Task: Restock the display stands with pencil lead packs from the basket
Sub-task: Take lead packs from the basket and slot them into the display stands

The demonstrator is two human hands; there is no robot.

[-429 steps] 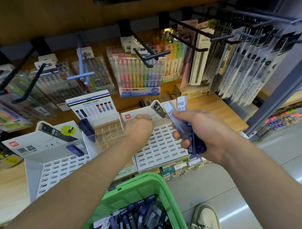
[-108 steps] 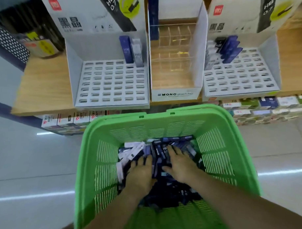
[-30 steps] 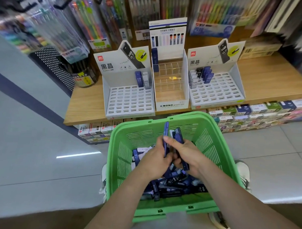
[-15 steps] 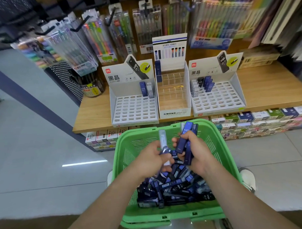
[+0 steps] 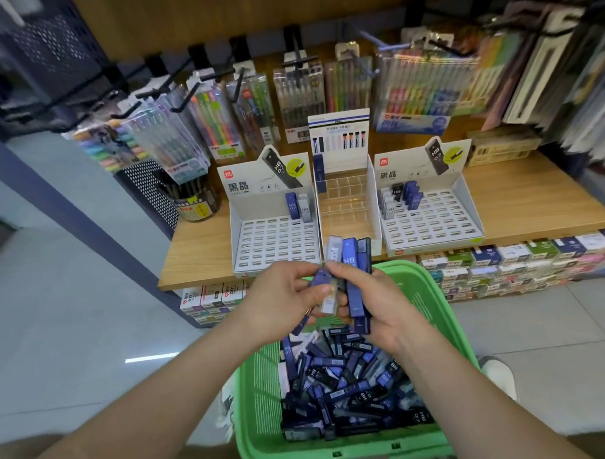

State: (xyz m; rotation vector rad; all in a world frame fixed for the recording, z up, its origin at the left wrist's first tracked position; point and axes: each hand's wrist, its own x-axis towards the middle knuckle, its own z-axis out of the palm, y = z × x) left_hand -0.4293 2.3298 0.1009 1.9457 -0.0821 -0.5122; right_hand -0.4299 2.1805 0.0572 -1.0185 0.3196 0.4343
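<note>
Head view. Your right hand (image 5: pixel 370 300) holds a fanned bundle of pencil lead packs (image 5: pixel 349 265) upright above the far rim of the green basket (image 5: pixel 425 295), fingers wrapped round the lower halves. Your left hand (image 5: pixel 285 297) pinches one more pack against that bundle between thumb and fingers, so both hands are closed on stock. The remaining loose packs (image 5: pixel 343 382) lie heaped in the basket bottom.

On the wooden shelf (image 5: pixel 197 256), the left display stand (image 5: pixel 277 235) near the front edge carries two packs at its back row only. The right display stand (image 5: pixel 428 216) carries a small cluster at its back left corner. A clear tray (image 5: pixel 346 203) stands between them.

Step in hand, as I judge it: squaring up a handful before loading. Next you need to carry the bundle over the shelf's front edge and seat packs one at a time, upright, into vacant slots, feeding with your left hand.
</note>
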